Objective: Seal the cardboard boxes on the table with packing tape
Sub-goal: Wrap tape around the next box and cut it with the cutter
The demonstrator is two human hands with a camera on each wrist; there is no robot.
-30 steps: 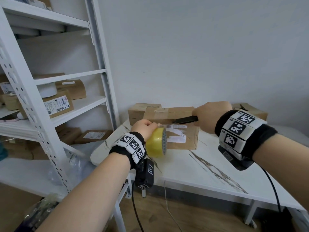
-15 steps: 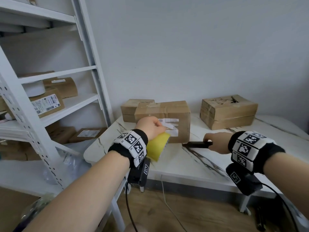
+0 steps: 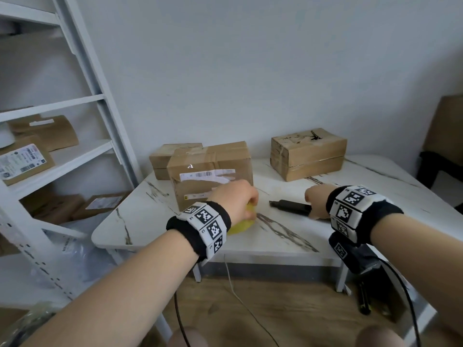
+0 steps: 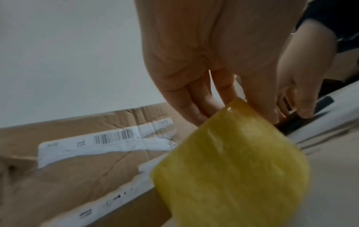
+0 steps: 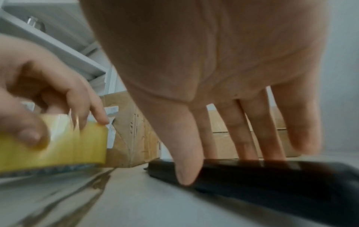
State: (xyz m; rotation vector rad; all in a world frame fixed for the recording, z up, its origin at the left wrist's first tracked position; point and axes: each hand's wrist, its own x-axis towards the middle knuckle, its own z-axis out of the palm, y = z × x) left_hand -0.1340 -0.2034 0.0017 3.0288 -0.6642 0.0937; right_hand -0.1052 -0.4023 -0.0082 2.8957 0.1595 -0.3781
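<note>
Probably a stockroom: parcels on white shelving.

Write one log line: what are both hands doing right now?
left hand: holds tape roll at table | right hand: fingers on black cutter | labelled box: taped

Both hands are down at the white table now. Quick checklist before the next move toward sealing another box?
1. Yellow roll of packing tape secured: ok, left hand grips it at the white marble-pattern table.
2. Black utility knife set down: ok, it lies on the table, right hand fingers on it.
3. Knife blade retracted: cannot tell.
4. Labelled brown cardboard box taped: ok, clear tape shows across its top.
5. Two stacked cardboard boxes at the back sealed: cannot tell.
6. Tape's free end findable: cannot tell, blurred.
</note>
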